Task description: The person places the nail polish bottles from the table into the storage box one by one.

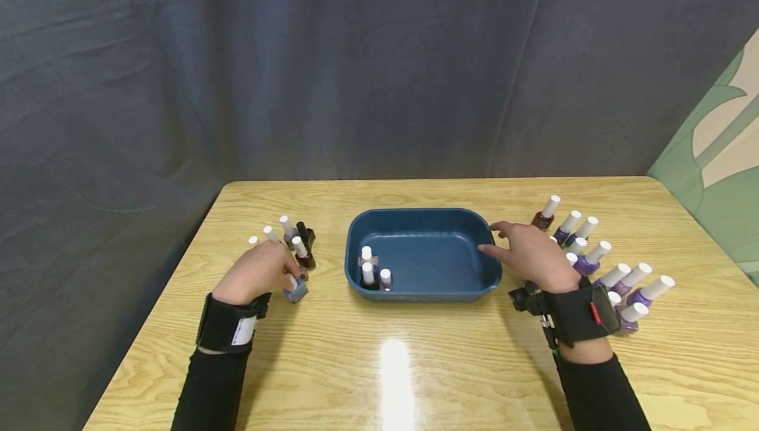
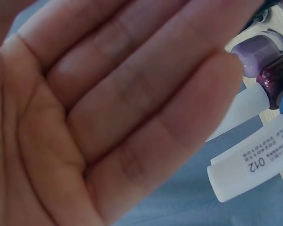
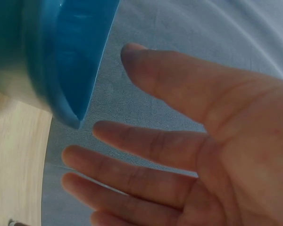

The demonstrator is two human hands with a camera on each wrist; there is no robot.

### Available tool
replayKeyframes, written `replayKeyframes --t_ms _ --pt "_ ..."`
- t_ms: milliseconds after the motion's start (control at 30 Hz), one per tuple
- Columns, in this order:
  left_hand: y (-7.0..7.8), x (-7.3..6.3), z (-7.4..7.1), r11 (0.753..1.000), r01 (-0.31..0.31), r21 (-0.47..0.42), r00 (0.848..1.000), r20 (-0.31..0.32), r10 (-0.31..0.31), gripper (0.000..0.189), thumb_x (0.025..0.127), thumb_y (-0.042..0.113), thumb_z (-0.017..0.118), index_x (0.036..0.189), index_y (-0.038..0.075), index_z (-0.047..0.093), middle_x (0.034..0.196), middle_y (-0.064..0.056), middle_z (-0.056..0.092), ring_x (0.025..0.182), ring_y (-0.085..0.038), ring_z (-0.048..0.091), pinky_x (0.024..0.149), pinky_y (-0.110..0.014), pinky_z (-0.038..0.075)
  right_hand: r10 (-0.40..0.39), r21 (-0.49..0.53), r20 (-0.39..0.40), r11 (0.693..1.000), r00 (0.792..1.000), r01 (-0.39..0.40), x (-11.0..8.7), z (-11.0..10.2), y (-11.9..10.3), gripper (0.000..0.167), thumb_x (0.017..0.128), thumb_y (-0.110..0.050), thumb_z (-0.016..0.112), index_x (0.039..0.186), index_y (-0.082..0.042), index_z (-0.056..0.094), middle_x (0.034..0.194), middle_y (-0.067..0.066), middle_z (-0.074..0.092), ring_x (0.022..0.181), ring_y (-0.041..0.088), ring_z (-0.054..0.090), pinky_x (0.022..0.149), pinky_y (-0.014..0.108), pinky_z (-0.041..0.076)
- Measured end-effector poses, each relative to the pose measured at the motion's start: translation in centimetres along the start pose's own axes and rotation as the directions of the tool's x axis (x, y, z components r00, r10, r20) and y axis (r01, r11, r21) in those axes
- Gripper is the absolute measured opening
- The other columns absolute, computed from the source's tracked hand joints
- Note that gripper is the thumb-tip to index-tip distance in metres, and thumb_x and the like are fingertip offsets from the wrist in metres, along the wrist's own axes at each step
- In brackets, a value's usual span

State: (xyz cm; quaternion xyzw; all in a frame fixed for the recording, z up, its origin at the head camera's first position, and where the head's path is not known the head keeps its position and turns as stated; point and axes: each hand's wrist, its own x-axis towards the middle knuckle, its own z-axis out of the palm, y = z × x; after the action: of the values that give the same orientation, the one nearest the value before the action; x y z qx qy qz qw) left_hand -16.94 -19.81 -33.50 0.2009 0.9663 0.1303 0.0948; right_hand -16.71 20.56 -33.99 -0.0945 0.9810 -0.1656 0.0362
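My left hand (image 1: 261,269) reaches down among several nail polish bottles at the table's left. A grey-blue bottle (image 1: 296,291) with a white cap stands right by its fingers. In the left wrist view, a lilac bottle (image 2: 257,55) and a dark purple bottle (image 2: 277,77) show past the fingers; the fingertips are out of sight, so any hold is unclear. My right hand (image 1: 534,256) has its fingers spread at the right rim of a blue tray (image 1: 423,296). In the right wrist view, that palm is bare, with the thumb a little apart from the tray (image 3: 80,52).
A few white-capped bottles (image 1: 368,276) stand in the tray's near left corner. Many more nail polish bottles (image 1: 649,291) crowd the table's right side, beside and behind the right wrist. A dark cloth (image 1: 379,75) hangs behind the wooden table (image 1: 332,365).
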Motion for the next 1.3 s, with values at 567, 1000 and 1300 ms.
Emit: replayKeyframes --t_ms 567,1000,1300 --pt "1.0 -0.7 -0.8 0.983 -0.110 0.145 0.990 -0.073 0.122 0.011 0.074 0.004 0.072 0.074 0.015 0.075 0.071 0.006 0.067 0.060 -0.004 0.053 0.057 -0.022 0.044 0.001 0.016 -0.018 1.000 1.000 -0.001 0.1 0.0 0.0 0.051 0.085 -0.034 0.063 0.118 0.005 0.057 0.108 0.026 0.063 0.074 0.027 0.065 0.061 0.038 0.051" --pt "3.2 -0.5 -4.5 0.968 -0.165 0.188 0.977 -0.103 0.187 0.016 0.076 0.000 0.070 0.073 0.015 0.073 0.069 0.007 0.065 0.061 -0.006 0.049 0.058 -0.022 0.042 0.002 0.025 -0.008 1.000 1.000 -0.002 -0.1 -0.3 0.1 0.053 0.087 -0.033 0.060 0.122 0.006 0.053 0.111 0.028 0.061 0.048 0.011 0.049 0.045 0.026 0.032" --pt "4.1 0.6 -5.9 0.958 -0.207 0.198 0.966 -0.113 0.233 0.016 0.076 -0.001 0.069 0.076 0.014 0.074 0.074 0.004 0.069 0.066 -0.007 0.058 0.064 -0.027 0.049 0.004 0.031 -0.012 1.000 1.000 -0.004 0.0 -0.2 0.1 0.053 0.087 -0.033 0.061 0.122 0.006 0.053 0.110 0.028 0.061 0.051 0.011 0.053 0.045 0.026 0.034"
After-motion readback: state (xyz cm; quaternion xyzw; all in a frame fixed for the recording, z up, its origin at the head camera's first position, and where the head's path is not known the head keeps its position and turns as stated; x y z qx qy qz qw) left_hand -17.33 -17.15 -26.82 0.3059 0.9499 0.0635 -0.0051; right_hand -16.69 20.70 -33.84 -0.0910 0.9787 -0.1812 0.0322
